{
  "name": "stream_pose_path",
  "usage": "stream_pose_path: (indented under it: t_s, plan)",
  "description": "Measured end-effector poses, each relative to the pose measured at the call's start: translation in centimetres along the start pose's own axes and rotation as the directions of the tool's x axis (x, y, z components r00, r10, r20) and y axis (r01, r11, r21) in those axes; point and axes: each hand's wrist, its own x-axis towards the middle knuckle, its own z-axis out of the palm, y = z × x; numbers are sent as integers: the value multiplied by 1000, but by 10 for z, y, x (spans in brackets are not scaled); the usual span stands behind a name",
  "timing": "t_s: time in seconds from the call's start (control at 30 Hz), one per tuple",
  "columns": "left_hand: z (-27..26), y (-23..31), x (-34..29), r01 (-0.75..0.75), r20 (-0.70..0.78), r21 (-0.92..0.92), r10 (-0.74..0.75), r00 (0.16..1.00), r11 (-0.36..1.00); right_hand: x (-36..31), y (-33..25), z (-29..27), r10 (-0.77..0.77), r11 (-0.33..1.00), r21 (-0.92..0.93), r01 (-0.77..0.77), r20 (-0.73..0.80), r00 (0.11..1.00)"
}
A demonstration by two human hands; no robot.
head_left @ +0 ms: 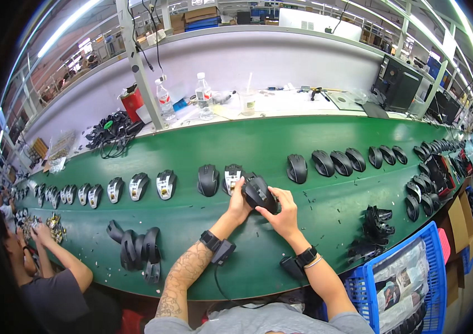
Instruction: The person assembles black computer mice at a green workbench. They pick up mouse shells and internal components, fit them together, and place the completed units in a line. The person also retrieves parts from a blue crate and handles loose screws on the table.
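Between both my hands, above the green work surface (203,245), is a black computer mouse (259,193). My left hand (239,205) grips its left side, and my right hand (282,214) closes on its right and near edge. Just behind it stands a mouse with its top cover off (232,173), showing a pale inside; the held mouse partly hides it. To its left sits a black covered mouse (208,180), and further left an uncovered mouse (166,185). A covered black mouse (297,168) stands to the right of my hands.
Curved black covers (136,247) lie in a pile at the near left, more black parts (377,225) at the near right. A blue crate (437,278) stands by the right edge. Rows of mice run both ways. At the left, another person's arm (61,253) reaches over small parts.
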Motion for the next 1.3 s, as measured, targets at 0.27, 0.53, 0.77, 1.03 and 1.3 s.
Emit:
stream_pose_path:
  t_s: [0.27, 0.53, 0.77, 1.03, 1.3]
  plan:
    - [4, -26, -4, -206, 46, 87, 202, 978, 975, -1, 3, 0, 150, 988, 26, -150, -5, 989]
    - [7, -27, -8, -303, 62, 363, 302, 951, 881, 1, 3, -5, 114, 993, -7, -114, -26, 993]
    - [13, -13, -12, -306, 61, 353, 305, 951, 884, -1, 5, -4, 68, 997, -47, -68, -8, 998]
    - [12, 0, -12, -349, 32, 211, 350, 936, 913, -2, 16, 7, 299, 907, 301, -294, 31, 954]
    - [13, 2, -15, -360, 17, 151, 362, 932, 921, -13, 36, 11, 548, 228, 731, -643, 450, 706]
